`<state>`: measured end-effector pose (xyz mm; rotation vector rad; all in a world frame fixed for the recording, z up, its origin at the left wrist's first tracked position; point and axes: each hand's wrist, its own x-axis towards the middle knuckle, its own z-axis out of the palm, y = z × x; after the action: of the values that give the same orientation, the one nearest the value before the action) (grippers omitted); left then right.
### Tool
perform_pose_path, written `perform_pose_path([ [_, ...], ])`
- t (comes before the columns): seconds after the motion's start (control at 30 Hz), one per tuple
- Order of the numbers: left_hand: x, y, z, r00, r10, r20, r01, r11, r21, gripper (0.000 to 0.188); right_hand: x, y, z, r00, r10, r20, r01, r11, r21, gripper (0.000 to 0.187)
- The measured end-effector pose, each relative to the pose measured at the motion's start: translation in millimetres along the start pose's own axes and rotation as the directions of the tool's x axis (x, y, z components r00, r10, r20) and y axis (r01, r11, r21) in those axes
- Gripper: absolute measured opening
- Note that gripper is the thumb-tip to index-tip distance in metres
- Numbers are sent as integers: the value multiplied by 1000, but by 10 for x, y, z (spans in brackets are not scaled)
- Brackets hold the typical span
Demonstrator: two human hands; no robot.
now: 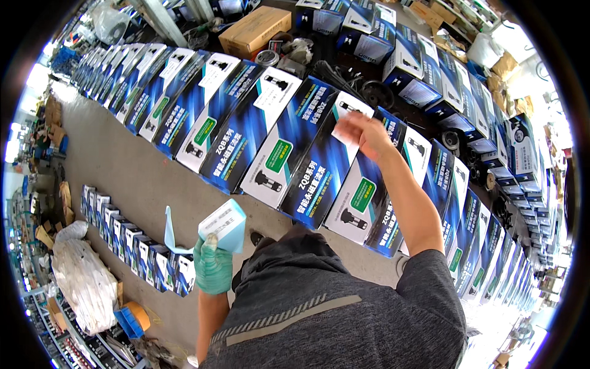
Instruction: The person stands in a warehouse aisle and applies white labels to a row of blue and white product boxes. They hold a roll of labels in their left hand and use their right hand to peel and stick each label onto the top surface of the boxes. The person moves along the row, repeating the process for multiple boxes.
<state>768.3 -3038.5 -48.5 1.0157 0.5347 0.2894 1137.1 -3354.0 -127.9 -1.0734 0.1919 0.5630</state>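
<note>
Green-gloved left hand (213, 267) of yours is clamped on the label stack (226, 222), left of the blue box (314, 175); blurred right hand (364, 134) at that box's white label (342, 136), can't tell grip. Square it, press outward.

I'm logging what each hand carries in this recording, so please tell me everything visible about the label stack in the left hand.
The label stack is a thick, roughly rectangular block, apparently paper, with a white, printed face and pale-blue sides; the print is too small to make out. A narrow pale-blue strip bends out on its left; whether it joins the stack is unclear. The stack sits tilted in the green-gloved left hand, whose thumb touches its lower edge.
</note>
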Motion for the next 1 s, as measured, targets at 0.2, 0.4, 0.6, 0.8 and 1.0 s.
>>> perform_pose_path([
  [0.2, -122, -109, 278, 993, -34, 116, 35, 999, 1, 38, -506, 9, 674, 886, -397, 240, 464, 748, -474, 29],
  [0.4, -216, -239, 369, 945, 12, 327, -41, 996, 81, 43, -2022, 336, 1466, 661, -287, 693, 728, 469, -500, 47],
  [0.6, -388, -342, 208, 915, 28, 402, -88, 987, 133, 43, -2486, 441, 1510, 647, -418, 638, 762, 385, -521, 44],
  [0.8, -675, -528, 41, 882, 30, 470, -70, 995, 68, 47, -2910, 621, 1443, 710, -310, 632, 700, 403, -589, 37],
  [1.0, -952, -626, 193, 884, -145, 445, 262, 941, -214, 59, -3277, 780, 1377, 621, -330, 711, 783, 215, -584, 27],
])
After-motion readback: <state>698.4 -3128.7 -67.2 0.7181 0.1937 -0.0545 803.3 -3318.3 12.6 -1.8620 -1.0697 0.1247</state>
